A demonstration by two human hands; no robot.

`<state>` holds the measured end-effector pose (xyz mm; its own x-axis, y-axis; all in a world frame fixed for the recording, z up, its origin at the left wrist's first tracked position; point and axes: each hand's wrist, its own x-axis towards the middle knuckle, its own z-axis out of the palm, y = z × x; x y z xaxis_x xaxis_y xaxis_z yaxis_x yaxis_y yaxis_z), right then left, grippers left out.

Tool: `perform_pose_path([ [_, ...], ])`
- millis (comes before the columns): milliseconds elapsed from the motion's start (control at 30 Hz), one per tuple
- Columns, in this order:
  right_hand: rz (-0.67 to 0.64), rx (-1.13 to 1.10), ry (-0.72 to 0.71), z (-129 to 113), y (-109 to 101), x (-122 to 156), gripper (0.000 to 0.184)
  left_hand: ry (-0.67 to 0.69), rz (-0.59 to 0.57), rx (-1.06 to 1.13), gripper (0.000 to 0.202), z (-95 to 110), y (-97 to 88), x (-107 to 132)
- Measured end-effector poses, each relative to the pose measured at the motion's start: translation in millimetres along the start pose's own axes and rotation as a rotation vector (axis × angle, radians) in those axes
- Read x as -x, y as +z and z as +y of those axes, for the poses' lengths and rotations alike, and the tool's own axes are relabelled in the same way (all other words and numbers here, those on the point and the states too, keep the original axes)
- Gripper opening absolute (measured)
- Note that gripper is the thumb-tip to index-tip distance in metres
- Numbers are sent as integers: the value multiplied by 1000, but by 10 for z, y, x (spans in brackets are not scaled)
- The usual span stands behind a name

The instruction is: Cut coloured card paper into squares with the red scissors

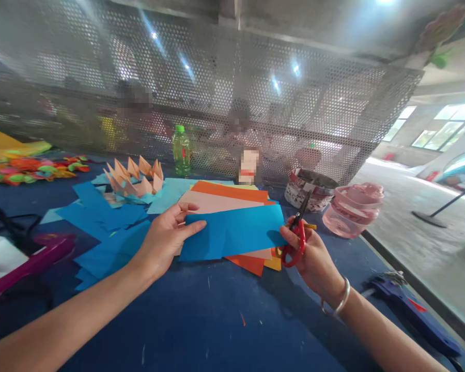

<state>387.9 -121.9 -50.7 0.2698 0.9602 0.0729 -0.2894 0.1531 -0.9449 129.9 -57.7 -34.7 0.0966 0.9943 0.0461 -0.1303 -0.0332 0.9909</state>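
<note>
With left hand (166,235) pinched nearly closed on blue paper (234,232), thumb on the near face by the left end, other fingers toward the far edge and partly hidden. With right hand (316,261) curled around red-handled scissors (302,240), thumb and fingertip at the blue paper's right end; cannot tell how firmly pressed there. Scissors tipped upward, blades away from the palm and seemingly together. Blue paper spread between both hands as one long strip, over coloured sheets (232,191) on the worktop (201,320); cannot tell whether touching.

Probably very light, thin and slightly springy: stiff enough to stay nearly flat across the span, yet easy to crease or tear. Judging by the smooth face, perhaps a little slick, but manageable with dry fingers. Best taken by the ends, close to the corners, with soft thumb pressure; avoid squeezing mid-strip for fear of a lasting bend. Take care at the right end, so near the scissors: easily nicked. Scissors likely rigid and much heavier; hold by the loops.

Left of the left hand, loose blue sheets (112,248); beyond these, folded peach paper (137,186), likely easily crushed. Beyond the right hand, a pink cup (352,212); to its right, a blue glue gun (414,310).
</note>
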Motion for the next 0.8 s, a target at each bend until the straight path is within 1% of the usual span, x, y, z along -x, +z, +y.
perform_pose_path([
  [67,-19,-84,12,-16,28,35,40,6,29,44,50,-7,8,1],
  [233,-115,-215,80,27,93,137,40,54,109,71,51,-21,46,12],
  [367,-185,-237,163,151,190,220,42,55,121,31,48,-17,87,46],
  [467,-217,-219,235,246,286,274,42,62,112,-17,43,-30,134,79],
  [500,-226,-206,240,271,317,289,41,73,106,-35,42,-38,151,88],
  [567,-240,-172,211,304,367,314,39,114,103,-69,40,-55,180,98],
  [667,-229,-157,111,315,398,331,36,161,112,-54,37,-56,198,88],
  [733,-190,-186,63,311,393,324,33,147,129,3,38,-30,197,74],
  [800,-147,-224,50,306,387,307,31,109,141,59,40,9,199,66],
])
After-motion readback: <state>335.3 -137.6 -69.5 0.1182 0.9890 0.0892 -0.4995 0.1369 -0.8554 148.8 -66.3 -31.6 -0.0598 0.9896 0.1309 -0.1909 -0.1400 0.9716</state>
